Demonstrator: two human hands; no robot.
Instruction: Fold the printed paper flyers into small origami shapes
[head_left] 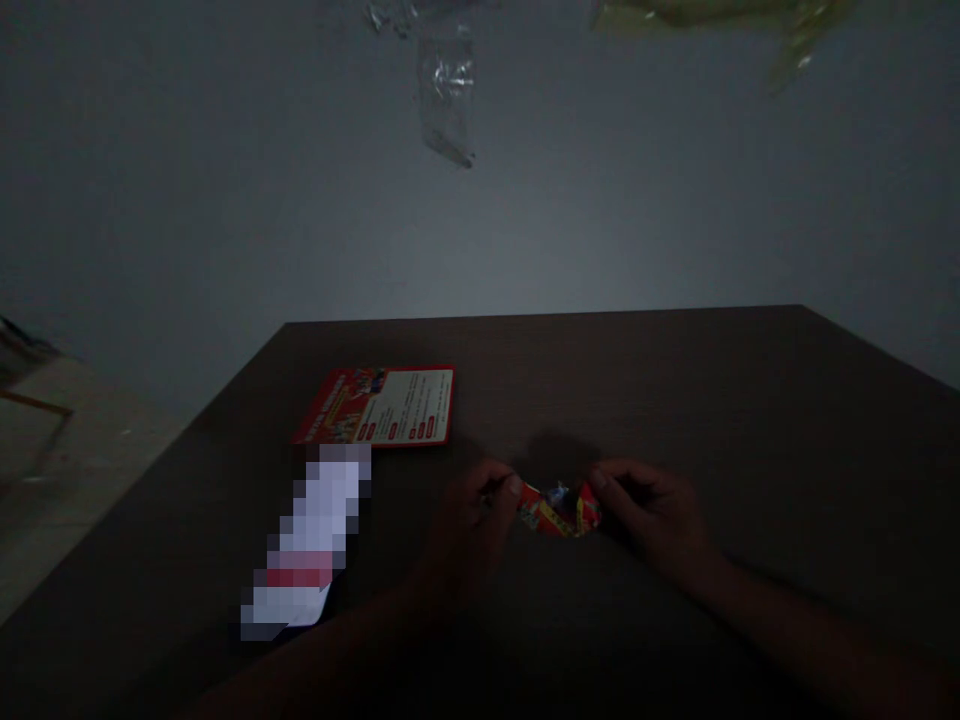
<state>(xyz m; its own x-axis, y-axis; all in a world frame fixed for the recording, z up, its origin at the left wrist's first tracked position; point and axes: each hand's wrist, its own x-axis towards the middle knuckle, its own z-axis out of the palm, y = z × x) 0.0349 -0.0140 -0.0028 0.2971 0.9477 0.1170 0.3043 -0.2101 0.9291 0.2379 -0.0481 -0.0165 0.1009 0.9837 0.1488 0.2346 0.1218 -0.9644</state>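
Observation:
Between my two hands a curved, thin red printed piece (556, 520) with yellow and blue patches is held just above the dark table. It looks like paper or a wrapper; the dim light hides its exact kind. My left hand (484, 510) pinches its left end between thumb and fingers. At the right end, my right hand (652, 510) grips it with the thumb on top. A flat red and white printed card or booklet (405, 405) lies beyond my left hand.
A bright, pixelated slab (307, 540), perhaps a lit phone, lies left of my left forearm. The dark wooden table (637, 370) meets a grey wall at its far edge. Clear tape (448, 95) and yellowish tape (690, 15) stick to the wall.

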